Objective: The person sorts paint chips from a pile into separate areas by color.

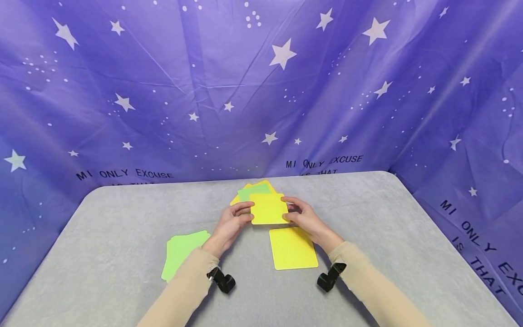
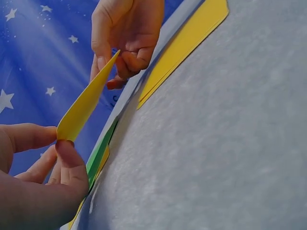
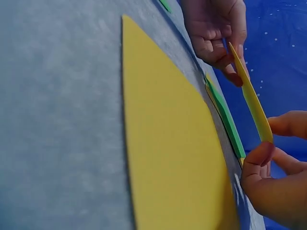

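Observation:
A yellow card is held up above the table between both hands. My left hand pinches its left edge between thumb and fingers, and my right hand pinches the right edge. In the left wrist view the yellow card appears nearly edge-on and slightly bowed, with fingertips at both ends. Behind it lies a loose pile of mixed cards, a green card over yellow ones, partly hidden by the held card. Below my right hand rests a stack of yellow cards.
Left of my left forearm lies a stack of green cards, partly covered by the sleeve. The grey table has rounded far corners. A purple curtain with white stars hangs behind it and along the sides.

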### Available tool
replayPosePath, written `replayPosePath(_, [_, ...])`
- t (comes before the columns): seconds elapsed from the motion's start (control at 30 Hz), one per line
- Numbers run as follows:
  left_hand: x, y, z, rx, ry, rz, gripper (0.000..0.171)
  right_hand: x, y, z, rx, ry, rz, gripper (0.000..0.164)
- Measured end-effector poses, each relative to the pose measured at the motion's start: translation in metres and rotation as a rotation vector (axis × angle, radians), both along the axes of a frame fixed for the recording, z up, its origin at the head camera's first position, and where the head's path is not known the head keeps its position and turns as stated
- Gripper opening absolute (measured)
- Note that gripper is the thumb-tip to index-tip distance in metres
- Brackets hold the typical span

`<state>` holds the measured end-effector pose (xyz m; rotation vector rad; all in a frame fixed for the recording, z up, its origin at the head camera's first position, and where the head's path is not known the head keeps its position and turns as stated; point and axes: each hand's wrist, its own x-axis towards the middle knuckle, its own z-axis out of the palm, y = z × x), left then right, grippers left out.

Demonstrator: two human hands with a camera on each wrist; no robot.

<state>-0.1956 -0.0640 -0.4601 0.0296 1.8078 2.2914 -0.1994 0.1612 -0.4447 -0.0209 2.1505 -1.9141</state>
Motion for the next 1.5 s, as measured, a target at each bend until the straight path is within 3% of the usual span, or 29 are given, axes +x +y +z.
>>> replayPosePath(0.2, [0.009,0.007,0.001,0.007,0.024,-0.027,0.046,0.008,0.007,0.000,-0.052,0.008,-0.024,0.055])
replayPosePath(0.4, [0.017,0.014,0.003,-0.010,0.026,-0.060,0.049,0.017,0.017,0.001,-0.003,0.034,-0.044,0.052])
replayPosePath(0.8, [0.036,0.028,-0.002,-0.120,0.077,-0.114,0.050,0.039,0.039,0.003,0.157,0.116,0.019,0.051])
replayPosePath(1.13, [0.050,0.034,-0.005,-0.168,0.111,-0.151,0.048,0.053,0.049,0.001,0.213,0.176,0.069,0.049])
replayPosePath(1.5, [0.060,0.037,-0.001,-0.183,0.070,-0.188,0.045,0.067,0.056,-0.001,0.286,0.180,0.134,0.050])
